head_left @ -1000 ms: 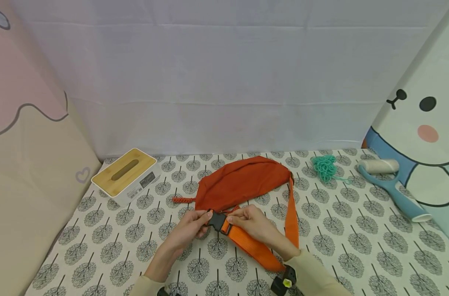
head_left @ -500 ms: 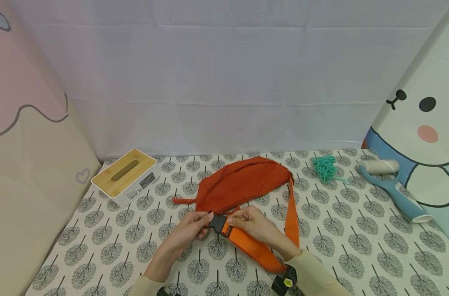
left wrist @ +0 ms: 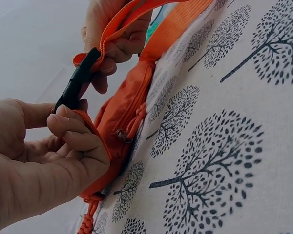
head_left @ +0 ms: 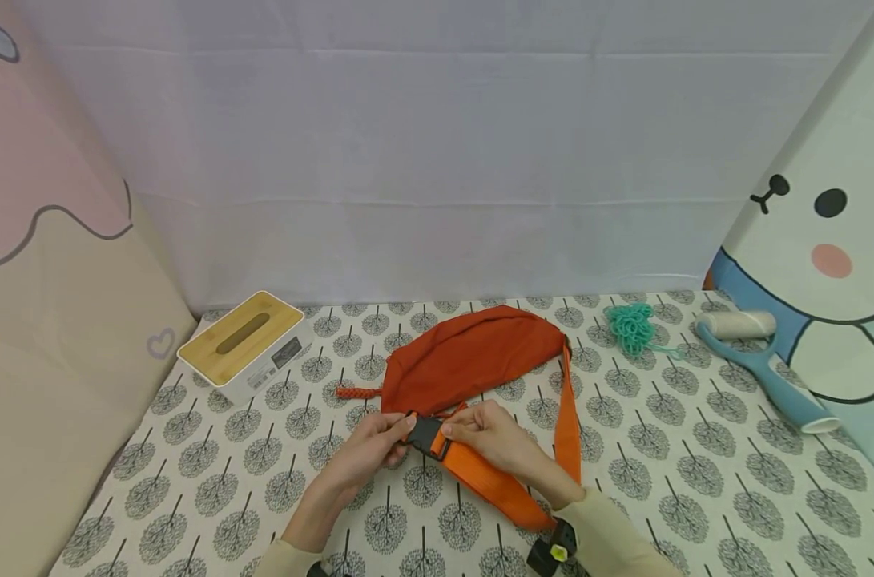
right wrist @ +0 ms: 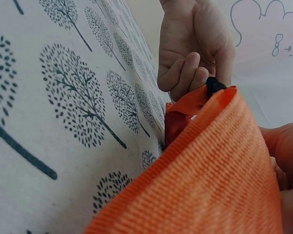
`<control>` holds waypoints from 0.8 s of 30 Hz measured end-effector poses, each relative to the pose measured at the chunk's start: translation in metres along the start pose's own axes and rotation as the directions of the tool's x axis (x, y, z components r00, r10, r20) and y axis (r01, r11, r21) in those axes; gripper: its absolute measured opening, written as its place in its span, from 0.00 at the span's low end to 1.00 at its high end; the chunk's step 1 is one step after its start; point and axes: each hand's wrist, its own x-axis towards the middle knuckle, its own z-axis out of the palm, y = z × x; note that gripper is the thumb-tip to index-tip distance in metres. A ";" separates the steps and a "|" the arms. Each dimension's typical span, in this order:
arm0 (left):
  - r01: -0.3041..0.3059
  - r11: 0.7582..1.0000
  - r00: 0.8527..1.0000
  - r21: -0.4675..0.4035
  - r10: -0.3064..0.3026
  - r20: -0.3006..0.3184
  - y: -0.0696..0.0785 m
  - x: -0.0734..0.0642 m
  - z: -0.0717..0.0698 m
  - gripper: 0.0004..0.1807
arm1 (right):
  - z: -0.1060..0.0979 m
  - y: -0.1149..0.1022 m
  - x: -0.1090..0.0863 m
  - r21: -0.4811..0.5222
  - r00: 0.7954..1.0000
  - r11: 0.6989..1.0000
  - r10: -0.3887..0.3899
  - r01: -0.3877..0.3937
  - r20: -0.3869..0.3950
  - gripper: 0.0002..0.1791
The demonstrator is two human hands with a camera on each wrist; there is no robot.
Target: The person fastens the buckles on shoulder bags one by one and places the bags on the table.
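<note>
A black plastic buckle joins the orange webbing strap of a red-orange waist bag. My left hand pinches the buckle's left end between thumb and fingers. At its other end, my right hand pinches the strap beside the buckle. The left wrist view shows the buckle edge-on, held above the cloth, with the bag lying behind it. In the right wrist view the wide strap covers much of the right hand. A braided zip pull sticks out from the bag's left end.
A white tissue box with a wooden lid stands at the back left. Toward the right lie a tangle of teal cord and a blue-handled lint roller. A white curtain hangs behind the tree-print tablecloth.
Both hands keep their grip in nearly the same place. The buckle has tilted slightly between them; the bag and the other things have stayed put.
</note>
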 end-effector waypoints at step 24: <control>-0.044 0.996 0.998 0.074 0.040 0.056 0.002 -0.004 -0.006 0.16 | -0.003 0.000 0.000 -0.166 0.997 0.983 -0.083 0.083 0.007 0.14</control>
